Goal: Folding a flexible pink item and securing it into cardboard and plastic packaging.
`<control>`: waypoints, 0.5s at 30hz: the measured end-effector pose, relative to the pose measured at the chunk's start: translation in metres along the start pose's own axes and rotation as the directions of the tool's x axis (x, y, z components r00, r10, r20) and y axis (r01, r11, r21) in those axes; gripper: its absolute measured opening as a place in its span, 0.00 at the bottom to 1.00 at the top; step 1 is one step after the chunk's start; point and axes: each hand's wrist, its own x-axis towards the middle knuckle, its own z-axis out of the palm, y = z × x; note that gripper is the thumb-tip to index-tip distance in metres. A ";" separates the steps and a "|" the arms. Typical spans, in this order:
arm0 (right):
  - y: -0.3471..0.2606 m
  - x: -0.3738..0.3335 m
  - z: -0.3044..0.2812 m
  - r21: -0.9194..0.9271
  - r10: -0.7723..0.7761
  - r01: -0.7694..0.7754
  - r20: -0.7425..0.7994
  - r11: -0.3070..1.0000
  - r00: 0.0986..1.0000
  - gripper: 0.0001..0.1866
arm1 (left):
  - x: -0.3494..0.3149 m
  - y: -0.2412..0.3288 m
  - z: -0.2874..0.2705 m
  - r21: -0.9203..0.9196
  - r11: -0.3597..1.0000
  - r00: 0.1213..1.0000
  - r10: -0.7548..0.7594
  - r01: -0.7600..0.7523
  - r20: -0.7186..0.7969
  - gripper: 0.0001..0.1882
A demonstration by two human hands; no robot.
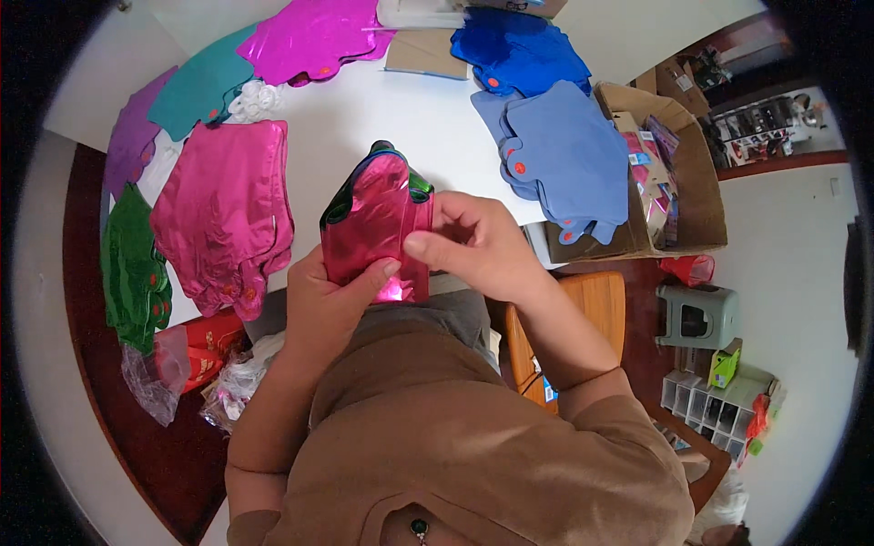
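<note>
Between my hands, close in front of my body, is a shiny pink metallic piece (369,238) with a rounded flap at its far end. Shiny green and dark edges show behind the flap. My left hand (330,305) grips its near left corner, thumb on top. At the right edge my right hand (473,246) pinches it between thumb and fingers; the fingertips are partly hidden. Nearest on the left lies a stack of shiny pink pieces (223,214) with rounded tabs. Grey-blue pieces (574,150) of similar shape are piled to the right.
Around the white table (401,114) lie more stacks: green (132,264), purple (137,132), teal (205,82), magenta (309,36) and blue (523,50). White bundles (257,102) sit among them. An open cardboard box (696,196) stands at the right, above a wooden stool (592,314).
</note>
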 end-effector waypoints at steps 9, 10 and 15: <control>-0.004 0.002 -0.002 0.162 0.068 -0.099 0.190 0.982 0.979 0.11 | 0.000 -0.003 -0.004 -0.078 0.996 0.998 -0.045 0.048 0.038 0.14; -0.004 0.002 -0.003 0.164 0.074 -0.108 0.197 0.980 0.978 0.11 | 0.000 -0.004 -0.005 -0.118 0.991 0.997 -0.060 0.065 0.045 0.14; -0.008 0.004 -0.008 0.088 0.155 -0.176 0.206 0.980 0.966 0.11 | 0.000 -0.002 -0.003 -0.232 0.970 0.996 -0.065 0.076 0.053 0.15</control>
